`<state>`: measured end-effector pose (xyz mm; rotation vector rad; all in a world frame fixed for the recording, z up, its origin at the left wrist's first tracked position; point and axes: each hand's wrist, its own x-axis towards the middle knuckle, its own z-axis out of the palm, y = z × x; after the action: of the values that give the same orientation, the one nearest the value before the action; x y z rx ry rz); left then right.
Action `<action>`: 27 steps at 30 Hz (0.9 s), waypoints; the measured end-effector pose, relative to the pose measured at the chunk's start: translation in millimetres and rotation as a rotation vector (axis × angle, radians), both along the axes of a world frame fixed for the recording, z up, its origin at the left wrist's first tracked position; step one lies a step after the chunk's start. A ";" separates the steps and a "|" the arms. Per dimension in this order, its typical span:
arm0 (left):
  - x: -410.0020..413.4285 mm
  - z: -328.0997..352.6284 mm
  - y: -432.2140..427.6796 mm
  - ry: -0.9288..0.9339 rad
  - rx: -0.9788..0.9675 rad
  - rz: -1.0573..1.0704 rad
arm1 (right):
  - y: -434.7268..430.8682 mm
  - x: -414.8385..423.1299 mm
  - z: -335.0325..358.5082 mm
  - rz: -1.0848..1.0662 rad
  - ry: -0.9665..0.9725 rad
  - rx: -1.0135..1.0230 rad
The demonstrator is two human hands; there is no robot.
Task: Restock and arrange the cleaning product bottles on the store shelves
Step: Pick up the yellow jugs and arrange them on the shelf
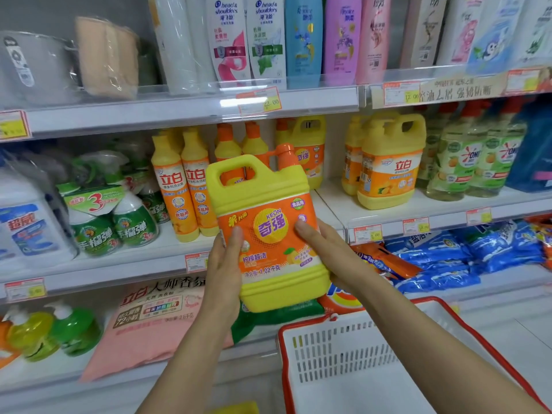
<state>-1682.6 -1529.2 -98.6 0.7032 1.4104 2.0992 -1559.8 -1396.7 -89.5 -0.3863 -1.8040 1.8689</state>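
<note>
Both hands are on one big yellow jug (268,225) of lemon dish soap, held up in the air and tipped a bit to the left, label facing the camera. The left hand (222,270) grips its left side with the thumb laid over the front label. The right hand (331,252) grips the right side the same way, thumb on the orange label. The rest of the fingers are round the back, so I can't see them. The jug's orange pump cap (285,156) sits at the top, above the right thumb.

Straight behind the hands is the middle shelf (143,258). Just up and left of the left hand stands a pair of tall yellow-and-orange bottles (185,186), and further left a bundle of green spray bottles (113,222). Up and right of the right hand are more yellow handled jugs (388,165), well apart from the one being held.

Below the left hand, a pink detergent bag (143,318) lies on the lower shelf. To the right of the right hand there are blue bags (448,258). Under the right forearm is a white basket (343,348) with a red rim. Way above both hands, shampoo bottles (248,40) line the top shelf.
</note>
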 end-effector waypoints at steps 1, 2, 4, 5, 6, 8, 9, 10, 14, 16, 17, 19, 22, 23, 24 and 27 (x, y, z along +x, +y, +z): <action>0.5 1.2 -1.2 0.041 -0.022 -0.009 | -2.5 -1.2 -1.2 0.002 0.030 -0.024; -0.9 1.2 -2.0 0.090 -0.059 -0.002 | -4.5 -2.2 -2.4 -0.016 0.060 -0.042; -5.2 1.3 -4.2 0.226 -0.185 0.097 | -10.6 -5.5 -5.4 -0.097 0.100 -0.055; -8.7 0.0 -4.6 0.310 -0.263 0.179 | -14.4 -8.0 -7.3 -0.156 0.106 -0.026; -9.3 -0.1 -5.0 0.371 -0.318 0.233 | -18.5 -11.5 -9.7 -0.230 0.108 0.028; -1.1 3.3 -5.1 0.418 -0.325 0.158 | -26.4 -18.2 -14.8 -0.366 0.104 0.181; 7.4 6.1 -3.9 0.380 -0.297 0.061 | -29.5 -20.9 -16.2 -0.401 0.098 0.250; 14.0 6.9 -1.5 0.326 -0.271 -0.018 | -31.7 -22.8 -17.0 -0.401 0.086 0.313; 10.7 -2.2 5.3 0.156 -0.145 0.058 | -34.2 -24.8 -22.5 -0.196 0.041 0.436; 2.8 -3.4 1.6 0.101 -0.114 0.102 | -33.2 -23.7 -23.6 -0.123 0.032 0.443; 0.0 -3.5 -1.1 0.097 -0.105 0.108 | -31.6 -23.3 -24.4 -0.110 0.037 0.432; -5.5 -5.2 -4.2 0.070 -0.075 0.083 | -25.6 -23.4 -25.6 -0.102 0.059 0.409; -8.8 -10.3 -6.2 -0.033 -0.024 -0.043 | -18.2 -24.4 -23.6 -0.158 0.019 0.349; -6.5 -11.9 -6.4 -0.065 -0.013 -0.097 | -16.9 -24.3 -22.3 -0.147 -0.018 0.241; -3.7 -13.9 -6.7 -0.080 -0.012 -0.155 | -14.2 -24.7 -23.0 -0.106 -0.052 0.112; 1.4 -18.6 -8.7 -0.040 -0.061 -0.275 | -4.9 -23.1 -31.1 -0.025 -0.026 -0.114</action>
<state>-1681.2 -1537.9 -117.2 0.7781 1.2706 1.8408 -1582.9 -1401.5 -120.6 -0.4746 -1.7064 1.9627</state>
